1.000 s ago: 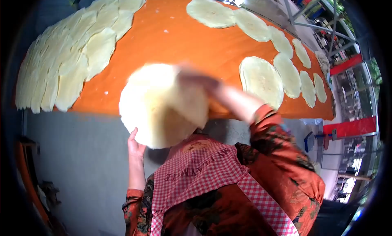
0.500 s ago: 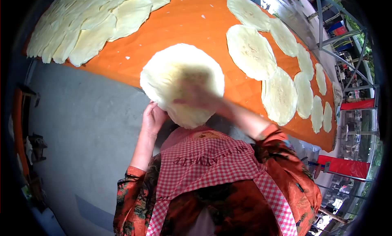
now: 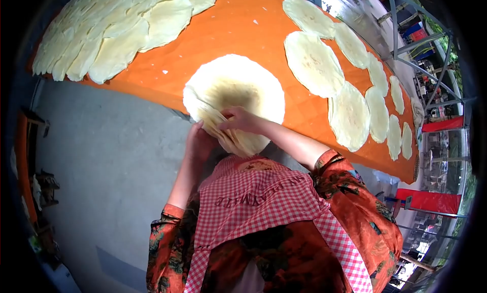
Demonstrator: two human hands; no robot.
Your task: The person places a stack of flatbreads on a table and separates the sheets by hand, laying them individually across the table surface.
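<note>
A round pale flatbread [image 3: 253,80] lies at the near edge of the orange table, its lower part hanging over toward the checked apron. My left hand [image 3: 199,140] is closed on its lower left edge, fingers partly hidden under it. My right hand [image 3: 238,119] rests on top, its fingers pinching folds in the lower part of the same flatbread. The sheet is creased between the two hands, and a shadow falls across its middle.
Many overlapping flatbreads [image 3: 114,32] cover the far left of the orange table [image 3: 233,29]. On the right, several more [image 3: 314,65] lie in small groups. Grey floor [image 3: 111,166] stretches to the left; a metal frame [image 3: 426,44] stands beyond the right side.
My right hand has moved down and left from the flatbread's middle to its lower part, which is now creased. The flatbread appears slightly farther right.
</note>
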